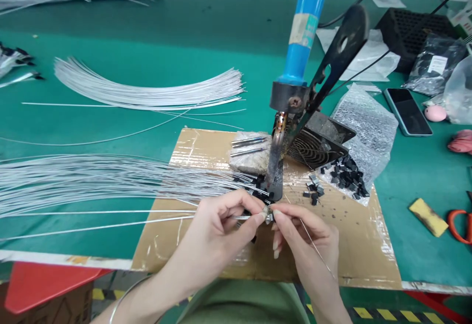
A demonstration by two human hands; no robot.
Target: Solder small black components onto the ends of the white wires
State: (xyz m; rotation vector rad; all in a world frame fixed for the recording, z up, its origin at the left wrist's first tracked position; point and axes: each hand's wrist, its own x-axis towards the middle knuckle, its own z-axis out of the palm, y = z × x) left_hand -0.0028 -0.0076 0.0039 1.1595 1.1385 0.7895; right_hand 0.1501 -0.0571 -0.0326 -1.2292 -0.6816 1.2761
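My left hand (221,230) is closed in a pinch on the end of a white wire (173,219), beside a small metal connector (270,217). Thumb and forefinger of my right hand (309,245) pinch that connector from the other side. A thin solder wire (317,250) runs across the right hand's fingers and sticks up past them. Just above both hands, a blue-handled soldering iron (304,34) is clamped in a black stand, its tip (273,164) pointing down. Fingers partly hide the joint between wire and connector.
White wires with black ends (110,179) lie left, another wire bundle (155,93) behind. Around the iron are a fan (313,147), a pad with metal bits (249,154) and black connectors (346,176). A phone (408,112), yellow sponge (428,217) and orange-handled scissors (457,228) lie right.
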